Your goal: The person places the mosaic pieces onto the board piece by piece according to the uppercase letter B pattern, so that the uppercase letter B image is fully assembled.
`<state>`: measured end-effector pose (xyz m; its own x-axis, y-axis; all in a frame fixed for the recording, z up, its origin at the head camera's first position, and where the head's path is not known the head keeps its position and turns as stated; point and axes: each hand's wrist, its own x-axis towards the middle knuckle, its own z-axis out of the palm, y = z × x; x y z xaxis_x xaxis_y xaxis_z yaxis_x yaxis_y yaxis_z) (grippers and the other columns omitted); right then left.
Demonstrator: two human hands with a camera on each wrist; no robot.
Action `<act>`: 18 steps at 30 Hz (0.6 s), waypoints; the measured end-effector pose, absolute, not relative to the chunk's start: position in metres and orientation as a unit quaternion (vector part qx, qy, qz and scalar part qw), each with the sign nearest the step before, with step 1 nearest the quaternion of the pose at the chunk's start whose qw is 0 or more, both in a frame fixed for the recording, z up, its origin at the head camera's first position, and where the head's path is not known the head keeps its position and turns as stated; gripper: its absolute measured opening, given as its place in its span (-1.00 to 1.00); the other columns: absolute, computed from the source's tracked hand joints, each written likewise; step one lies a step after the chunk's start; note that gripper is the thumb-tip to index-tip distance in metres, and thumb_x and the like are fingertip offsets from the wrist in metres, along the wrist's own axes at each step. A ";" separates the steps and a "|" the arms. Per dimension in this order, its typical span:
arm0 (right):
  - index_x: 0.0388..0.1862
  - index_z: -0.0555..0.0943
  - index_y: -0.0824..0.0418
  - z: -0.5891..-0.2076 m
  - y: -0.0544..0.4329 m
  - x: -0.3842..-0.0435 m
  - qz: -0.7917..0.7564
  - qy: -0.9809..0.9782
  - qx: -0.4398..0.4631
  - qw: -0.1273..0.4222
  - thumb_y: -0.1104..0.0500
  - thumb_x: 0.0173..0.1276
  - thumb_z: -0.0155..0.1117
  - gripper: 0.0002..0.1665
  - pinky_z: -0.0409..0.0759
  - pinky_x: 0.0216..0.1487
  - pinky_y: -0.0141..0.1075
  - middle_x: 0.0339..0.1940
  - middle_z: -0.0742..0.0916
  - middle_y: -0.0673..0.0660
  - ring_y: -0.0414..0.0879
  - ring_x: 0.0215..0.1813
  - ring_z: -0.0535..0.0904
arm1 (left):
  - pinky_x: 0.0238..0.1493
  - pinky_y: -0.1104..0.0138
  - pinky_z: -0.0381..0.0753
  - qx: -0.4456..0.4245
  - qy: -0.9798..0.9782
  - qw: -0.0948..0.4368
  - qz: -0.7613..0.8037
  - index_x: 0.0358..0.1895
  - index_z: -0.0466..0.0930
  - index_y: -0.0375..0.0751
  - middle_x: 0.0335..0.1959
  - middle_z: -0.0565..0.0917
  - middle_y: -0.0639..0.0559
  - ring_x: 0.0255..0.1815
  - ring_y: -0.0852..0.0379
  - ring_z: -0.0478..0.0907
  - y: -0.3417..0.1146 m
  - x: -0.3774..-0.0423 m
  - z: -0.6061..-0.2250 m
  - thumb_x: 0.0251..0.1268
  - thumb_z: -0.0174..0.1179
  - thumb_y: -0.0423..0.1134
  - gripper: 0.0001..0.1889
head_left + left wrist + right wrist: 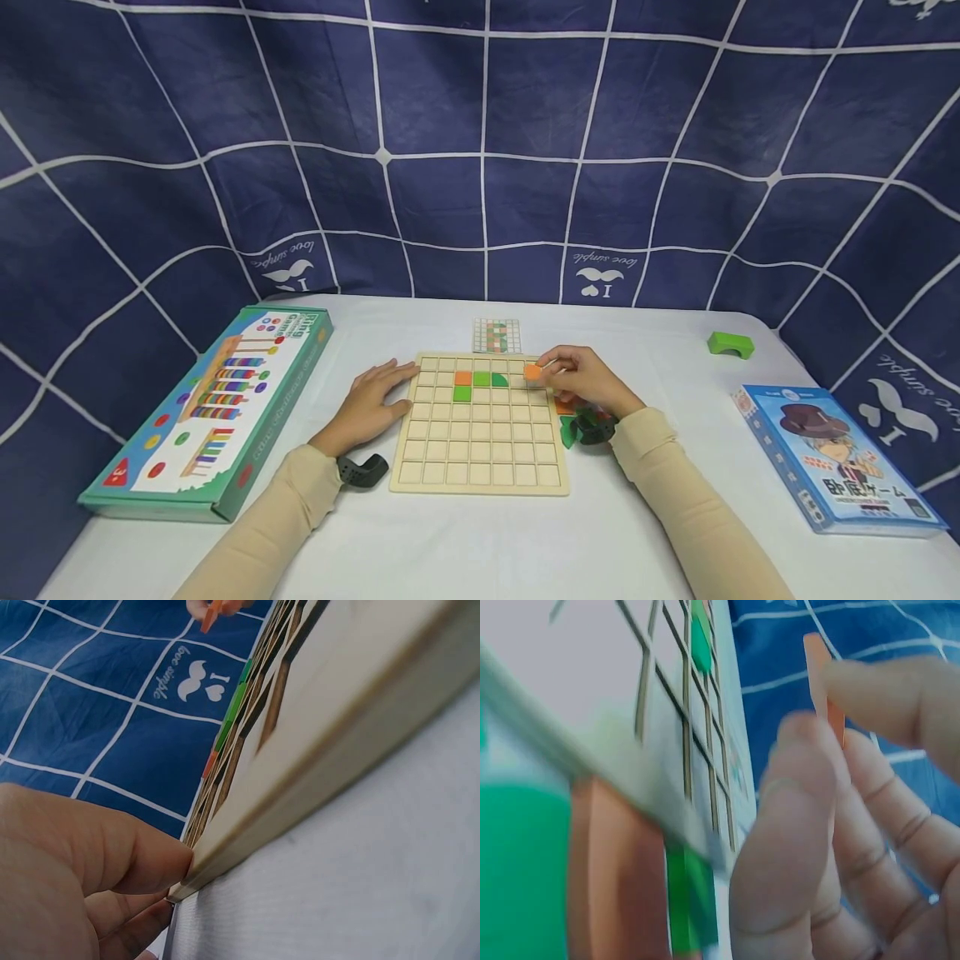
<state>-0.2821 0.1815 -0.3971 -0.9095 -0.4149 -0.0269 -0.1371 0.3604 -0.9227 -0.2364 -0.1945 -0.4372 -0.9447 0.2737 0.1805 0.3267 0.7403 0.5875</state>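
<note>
A wooden grid board [480, 454] lies flat on the table. Near its far side sit an orange square tile [463, 378], two light-green square tiles [482, 379] and a dark-green quarter-round tile [499, 381]. My right hand [583, 379] pinches another orange square tile [532, 372] between thumb and fingers, above the board's far right part. In the right wrist view this orange tile [816, 671] is tilted on edge. My left hand [367, 408] touches the board's left edge with extended fingers; its thumb [142, 851] meets the rim in the left wrist view.
Loose green [567, 432] and orange tiles lie right of the board, partly under my right wrist. A small pattern card [513, 335] lies beyond it. A ring game box [277, 417] stands left; a blue game box [840, 458] and green arch block [731, 344] are right.
</note>
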 end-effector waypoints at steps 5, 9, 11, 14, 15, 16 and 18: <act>0.17 0.66 0.47 -0.400 0.169 -0.281 -0.546 0.808 -0.171 0.137 0.32 0.47 0.39 -0.64 0.65 -0.41 -0.38 -0.27 0.82 0.16 -0.17 -0.46 0.59 | 0.71 -0.25 -0.07 -0.162 -0.931 0.044 -0.324 0.55 0.47 -0.35 0.59 0.46 -0.27 0.72 -0.36 0.13 -0.195 -0.236 -0.438 0.49 0.20 -0.31 -0.41; 0.15 0.65 0.50 -0.402 0.160 -0.281 -0.541 0.811 -0.168 0.146 0.35 0.46 0.38 -0.65 0.64 -0.42 -0.38 -0.32 0.84 0.17 -0.17 -0.44 0.58 | 0.71 -0.25 -0.07 -0.164 -0.931 0.045 -0.323 0.55 0.47 -0.35 0.59 0.46 -0.27 0.72 -0.36 0.14 -0.195 -0.236 -0.438 0.49 0.20 -0.31 -0.41; 0.14 0.66 0.49 -0.402 0.156 -0.280 -0.535 0.815 -0.163 0.149 0.35 0.44 0.38 -0.66 0.62 -0.43 -0.39 -0.35 0.82 0.14 -0.17 -0.45 0.56 | 0.71 -0.25 -0.07 -0.163 -0.931 0.045 -0.323 0.55 0.47 -0.35 0.59 0.46 -0.27 0.72 -0.36 0.14 -0.195 -0.236 -0.438 0.49 0.20 -0.31 -0.41; 0.11 0.67 0.47 -0.402 0.149 -0.279 -0.527 0.822 -0.153 0.151 0.35 0.41 0.42 -0.66 0.56 -0.50 -0.41 -0.42 0.80 0.08 -0.19 -0.51 0.51 | 0.72 -0.25 -0.08 -0.161 -0.932 0.045 -0.323 0.55 0.47 -0.34 0.60 0.45 -0.26 0.72 -0.36 0.13 -0.195 -0.236 -0.438 0.48 0.20 -0.30 -0.40; 0.10 0.68 0.46 -0.401 0.147 -0.279 -0.525 0.824 -0.150 0.151 0.35 0.40 0.45 -0.66 0.52 -0.52 -0.42 -0.44 0.78 0.06 -0.20 -0.53 0.50 | 0.71 -0.26 -0.08 -0.160 -0.932 0.044 -0.324 0.55 0.47 -0.34 0.60 0.45 -0.26 0.72 -0.36 0.13 -0.195 -0.236 -0.438 0.48 0.20 -0.31 -0.40; 0.09 0.69 0.45 -0.401 0.146 -0.279 -0.521 0.827 -0.149 0.150 0.34 0.39 0.47 -0.66 0.49 -0.54 -0.43 -0.47 0.76 0.04 -0.21 -0.55 0.48 | 0.71 -0.26 -0.08 -0.160 -0.931 0.044 -0.324 0.55 0.47 -0.34 0.60 0.45 -0.26 0.72 -0.36 0.13 -0.195 -0.236 -0.438 0.48 0.20 -0.30 -0.40; 0.07 0.71 0.43 -0.400 0.142 -0.278 -0.513 0.833 -0.149 0.148 0.33 0.37 0.51 -0.67 0.43 -0.58 -0.44 -0.51 0.74 0.01 -0.21 -0.57 0.45 | 0.71 -0.26 -0.08 -0.160 -0.931 0.044 -0.324 0.55 0.46 -0.34 0.60 0.45 -0.26 0.72 -0.36 0.13 -0.194 -0.236 -0.438 0.48 0.20 -0.30 -0.40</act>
<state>-0.2784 0.1424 -0.4004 -0.9118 -0.3998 -0.0939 -0.0962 0.4302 -0.8976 -0.2356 -0.1944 -0.4376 -0.9451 0.2690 0.1857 0.3261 0.7384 0.5902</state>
